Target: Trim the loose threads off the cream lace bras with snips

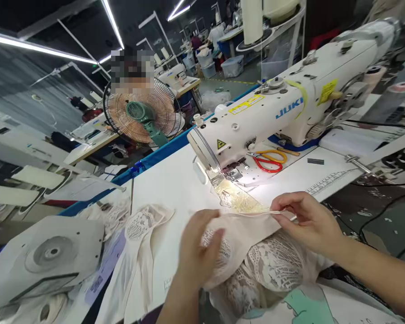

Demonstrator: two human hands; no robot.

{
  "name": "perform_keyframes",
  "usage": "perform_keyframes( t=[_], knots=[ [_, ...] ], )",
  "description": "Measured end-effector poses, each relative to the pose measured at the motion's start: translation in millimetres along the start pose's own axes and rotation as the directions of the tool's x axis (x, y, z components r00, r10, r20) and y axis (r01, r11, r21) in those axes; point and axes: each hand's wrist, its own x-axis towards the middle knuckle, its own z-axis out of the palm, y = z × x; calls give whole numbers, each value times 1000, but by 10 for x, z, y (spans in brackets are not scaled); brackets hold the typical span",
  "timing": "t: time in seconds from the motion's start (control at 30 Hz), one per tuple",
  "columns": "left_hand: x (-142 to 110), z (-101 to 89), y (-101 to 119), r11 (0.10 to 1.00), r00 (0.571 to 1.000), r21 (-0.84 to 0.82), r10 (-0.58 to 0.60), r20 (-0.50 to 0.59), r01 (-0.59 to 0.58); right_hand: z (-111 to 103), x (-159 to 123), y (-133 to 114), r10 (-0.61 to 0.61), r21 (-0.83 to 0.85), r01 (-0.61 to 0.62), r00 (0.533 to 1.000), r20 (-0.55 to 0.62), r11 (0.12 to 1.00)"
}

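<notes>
A cream bra [256, 229] with lace cups lies across the front edge of the white sewing table [168, 189], partly hanging over my lap. My right hand [310, 225] pinches its upper band edge between thumb and fingers. Over one lace cup at the left is my left hand [199, 252], somewhat blurred, its thumb spread apart from the fingers. Whether it touches the cloth is hard to see. Just beyond the band stands a white JUKI sewing machine [256, 121], its lit needle area above a shiny, yellowish plate [236, 195].
Scissors [268, 161] with red and yellow handles lie beneath the machine arm. Another cream bra [145, 234] is on the table at left, near a grey machine part [50, 252]. A fan [141, 112] stands behind the table, with a person beyond it. Other workstations fill the background.
</notes>
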Motion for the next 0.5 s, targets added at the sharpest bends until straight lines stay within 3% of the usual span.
perform_keyframes(
  t=[0.07,0.17,0.27,0.37,0.43,0.5],
  knots=[
    [179,224,301,991,982,-43,134,133,-130,-21,-36,5,15,8,-15,1000,2,1000],
    [378,507,514,989,955,-114,124,269,-96,-55,-43,-9,51,21,-51,999,-11,998],
    [458,664,529,975,941,-208,-6,337,81,-83,21,-31,203,46,-202,979,-10,978],
    [499,726,504,894,898,-300,-205,390,334,-92,101,-25,393,109,-399,917,77,910],
    [527,750,500,813,841,-334,-314,440,478,-98,139,-9,428,128,-444,893,138,887],
    [550,772,501,763,807,-349,-362,467,544,-131,185,10,417,115,-442,889,191,890]
  ],
)
